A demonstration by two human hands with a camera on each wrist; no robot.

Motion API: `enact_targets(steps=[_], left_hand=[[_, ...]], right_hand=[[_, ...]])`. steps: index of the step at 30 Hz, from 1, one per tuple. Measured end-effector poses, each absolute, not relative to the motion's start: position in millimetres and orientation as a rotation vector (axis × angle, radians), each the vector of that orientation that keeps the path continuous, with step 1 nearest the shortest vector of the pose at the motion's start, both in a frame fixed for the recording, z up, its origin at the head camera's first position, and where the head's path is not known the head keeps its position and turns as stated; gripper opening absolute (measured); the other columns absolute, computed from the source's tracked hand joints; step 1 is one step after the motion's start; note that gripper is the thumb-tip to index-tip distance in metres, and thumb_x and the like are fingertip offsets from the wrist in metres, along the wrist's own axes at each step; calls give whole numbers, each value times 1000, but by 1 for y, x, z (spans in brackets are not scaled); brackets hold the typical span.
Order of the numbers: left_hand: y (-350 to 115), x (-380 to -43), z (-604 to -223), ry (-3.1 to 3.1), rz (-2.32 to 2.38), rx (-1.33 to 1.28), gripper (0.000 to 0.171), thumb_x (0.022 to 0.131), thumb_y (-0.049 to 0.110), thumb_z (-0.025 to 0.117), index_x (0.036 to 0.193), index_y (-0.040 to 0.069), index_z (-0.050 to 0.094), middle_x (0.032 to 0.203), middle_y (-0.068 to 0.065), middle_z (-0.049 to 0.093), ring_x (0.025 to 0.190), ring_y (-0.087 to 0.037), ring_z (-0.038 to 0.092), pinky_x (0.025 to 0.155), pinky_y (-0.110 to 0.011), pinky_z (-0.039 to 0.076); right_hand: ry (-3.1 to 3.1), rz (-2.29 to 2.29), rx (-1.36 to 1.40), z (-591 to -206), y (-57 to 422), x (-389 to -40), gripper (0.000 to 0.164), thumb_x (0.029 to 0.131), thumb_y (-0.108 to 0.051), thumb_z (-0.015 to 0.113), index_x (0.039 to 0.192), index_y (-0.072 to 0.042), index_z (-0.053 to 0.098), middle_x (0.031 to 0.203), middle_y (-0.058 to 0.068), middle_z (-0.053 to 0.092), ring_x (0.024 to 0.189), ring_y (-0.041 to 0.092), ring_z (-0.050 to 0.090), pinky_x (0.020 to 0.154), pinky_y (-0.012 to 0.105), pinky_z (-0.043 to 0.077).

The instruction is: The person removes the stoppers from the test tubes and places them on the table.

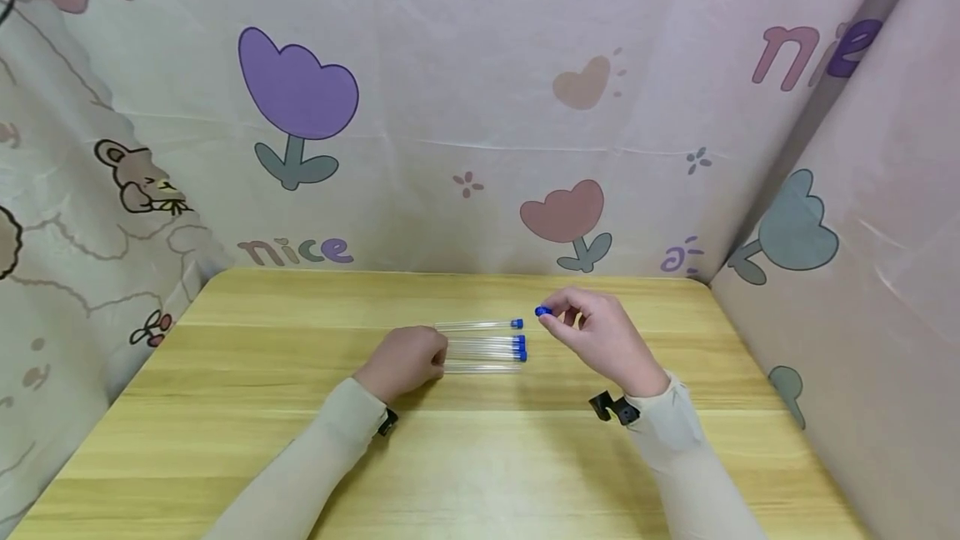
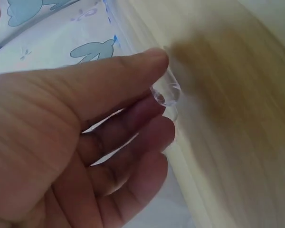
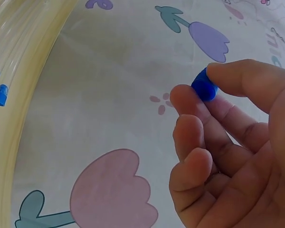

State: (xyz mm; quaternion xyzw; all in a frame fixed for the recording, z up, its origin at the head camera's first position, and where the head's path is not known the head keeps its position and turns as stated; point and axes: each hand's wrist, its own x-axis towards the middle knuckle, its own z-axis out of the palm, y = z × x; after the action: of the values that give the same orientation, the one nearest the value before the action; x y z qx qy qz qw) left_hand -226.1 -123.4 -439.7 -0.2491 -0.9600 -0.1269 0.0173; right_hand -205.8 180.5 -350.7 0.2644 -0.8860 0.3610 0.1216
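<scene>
My left hand [image 1: 405, 361] pinches a clear test tube [image 2: 166, 95] near its rounded end, between thumb and fingers. In the head view this uncapped tube lies nearest me, pointing right. Just beyond it lie several clear tubes with blue caps [image 1: 521, 348], side by side, their left ends hidden by the left hand. Another capped tube [image 1: 476, 326] lies a little farther back. My right hand [image 1: 603, 336], raised to the right of the tubes, pinches a loose blue cap [image 3: 204, 88] between thumb and index finger. The cap is apart from every tube.
The tubes lie on a light wood-grain table [image 1: 480, 457]. A patterned fabric curtain [image 1: 450, 107] hangs along its back edge and both sides. Black wrist mounts [image 1: 615, 408] sit on the sleeve cuffs.
</scene>
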Motion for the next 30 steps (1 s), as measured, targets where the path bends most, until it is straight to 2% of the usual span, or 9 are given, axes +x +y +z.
enact_targets(steps=[7,12,16,24,30], left_hand=[[-127,-216,-416,-3012,-485,-627,28,86,19,82,72,20,57,68,8,53,62,-11,48,60,-30,43],[-133,-201,-370,-2969,-539,-545,20,91,30,81,86,16,67,77,6,60,68,-13,53,64,-32,47],[-137,-187,-349,-2977,-533,-551,19,92,33,79,95,16,71,84,6,64,73,-11,56,69,-32,51],[-151,-188,-346,-3005,-532,-521,23,92,33,79,100,13,73,85,4,66,72,-13,58,68,-33,52],[-157,-195,-351,-3049,-521,-506,23,93,30,77,103,10,73,83,2,65,71,-14,57,68,-34,51]], right_hand=[[-2618,1022,762,-355,180,-205,4,96,-16,76,98,-19,74,86,-15,69,75,9,59,65,26,49],[-2638,1004,749,-356,181,-207,6,97,-13,73,100,-17,72,88,-12,68,77,10,59,64,26,49],[-2639,1019,748,-357,181,-208,8,96,-11,73,101,-16,70,91,-9,67,81,12,60,66,27,51],[-2670,983,737,-359,176,-210,23,100,-11,69,123,-6,70,96,-3,64,85,13,59,70,28,51],[-2792,844,678,-367,178,-214,14,102,-12,66,113,-8,74,106,2,69,90,18,63,79,38,55]])
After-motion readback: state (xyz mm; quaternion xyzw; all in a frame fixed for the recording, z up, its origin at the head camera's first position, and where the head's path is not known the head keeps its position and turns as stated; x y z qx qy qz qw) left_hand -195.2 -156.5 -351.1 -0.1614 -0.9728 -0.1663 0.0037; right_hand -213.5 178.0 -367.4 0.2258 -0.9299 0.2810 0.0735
